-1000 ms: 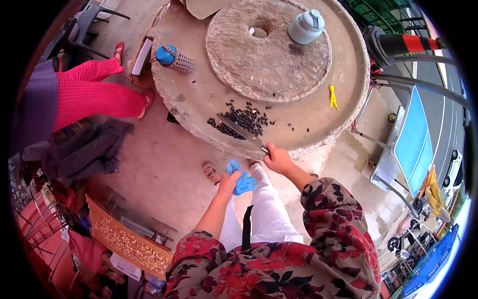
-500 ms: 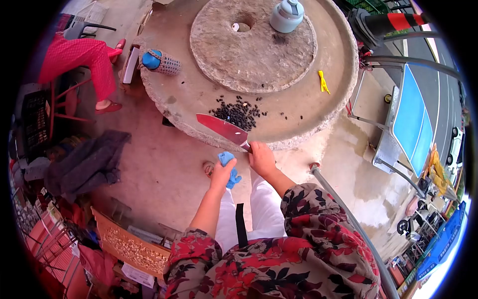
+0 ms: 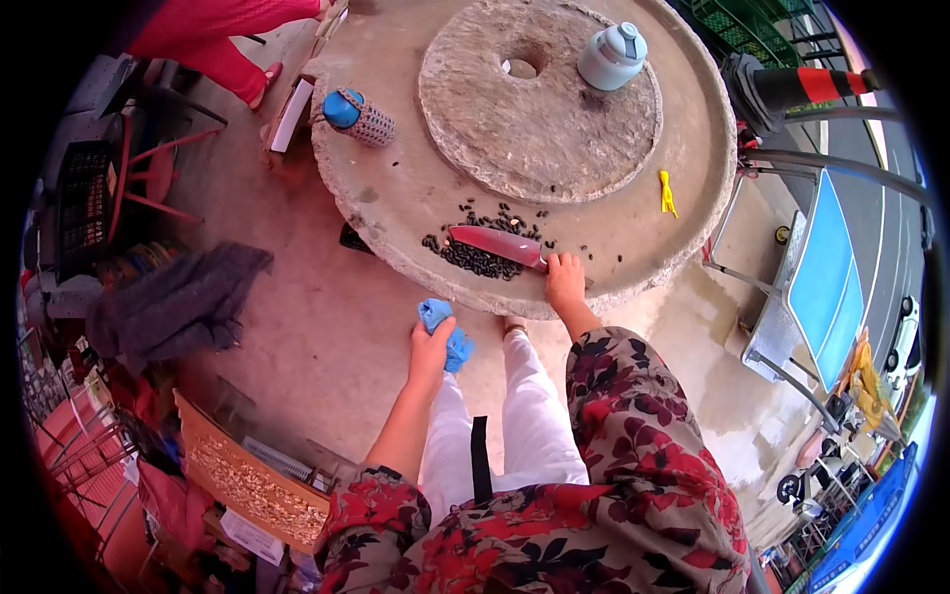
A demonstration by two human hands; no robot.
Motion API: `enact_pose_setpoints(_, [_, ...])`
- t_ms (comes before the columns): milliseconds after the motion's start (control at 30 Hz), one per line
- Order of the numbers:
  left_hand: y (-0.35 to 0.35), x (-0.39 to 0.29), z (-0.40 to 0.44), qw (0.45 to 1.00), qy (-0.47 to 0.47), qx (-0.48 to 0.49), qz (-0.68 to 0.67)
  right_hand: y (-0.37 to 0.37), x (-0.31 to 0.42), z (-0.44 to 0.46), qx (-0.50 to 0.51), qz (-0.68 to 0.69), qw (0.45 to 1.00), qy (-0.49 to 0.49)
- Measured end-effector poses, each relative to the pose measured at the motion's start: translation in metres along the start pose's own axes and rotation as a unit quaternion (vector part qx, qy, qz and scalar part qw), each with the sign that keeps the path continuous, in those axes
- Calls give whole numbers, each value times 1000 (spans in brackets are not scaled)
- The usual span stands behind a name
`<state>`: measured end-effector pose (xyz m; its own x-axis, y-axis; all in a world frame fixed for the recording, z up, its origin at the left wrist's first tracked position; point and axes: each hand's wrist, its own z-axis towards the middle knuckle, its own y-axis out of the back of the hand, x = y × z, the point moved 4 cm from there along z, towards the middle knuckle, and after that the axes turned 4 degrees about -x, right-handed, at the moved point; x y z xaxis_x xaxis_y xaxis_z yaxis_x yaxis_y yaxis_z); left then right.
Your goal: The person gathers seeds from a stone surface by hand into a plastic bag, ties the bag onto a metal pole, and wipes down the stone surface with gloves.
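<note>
My right hand (image 3: 566, 282) is closed on the handle of a kitchen knife (image 3: 498, 244). The broad blade points left, over a heap of small black bean-like pieces (image 3: 465, 259) at the near rim of a round stone mill table (image 3: 396, 213). Whether the blade rests on the heap or hovers just above it, I cannot tell. Off the stone's edge, nearer my body, my left hand (image 3: 429, 346) grips a crumpled blue cloth (image 3: 456, 351).
A pale blue flask (image 3: 612, 57) stands on the upper millstone (image 3: 544, 129). A blue-capped bottle in a woven cover (image 3: 361, 117) and a yellow strip (image 3: 667, 193) lie on the outer ring. Someone's red-trousered leg (image 3: 213, 54) shows at upper left. A traffic cone (image 3: 807, 87) stands at right.
My right hand has carried the knife forward and right, from the near edge to over the black heap. My left hand still holds the cloth, slightly lower. The person in red trousers has shifted.
</note>
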<state>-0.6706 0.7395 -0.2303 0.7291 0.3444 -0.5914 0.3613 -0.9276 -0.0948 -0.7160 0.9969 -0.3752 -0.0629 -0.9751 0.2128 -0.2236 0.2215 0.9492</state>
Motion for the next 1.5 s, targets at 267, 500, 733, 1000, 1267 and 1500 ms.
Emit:
enact_pose_setpoints(267, [-62,-28,52,953,-165,29,251,56,14,-17,-82,81,993,-34])
enact_pose_setpoints(500, [19,-119,72,898,-215,-12,385,132,-16,-16,-197,184,961,-64])
enact_pose_setpoints(733, [202,-556,-37,835,-465,-243,-166,431,3,159,-193,690,675,-177])
enact_pose_setpoints(1000, [235,-562,-471,635,-746,75,-186,724,168,-10,-224,554,791,129])
enact_pose_setpoints(1267, [211,-380,-636,509,-803,309,27,750,222,-179,-248,291,891,245])
enact_pose_setpoints(1500, [216,-327,-667,485,-805,335,67,727,215,-227,-224,239,909,259])
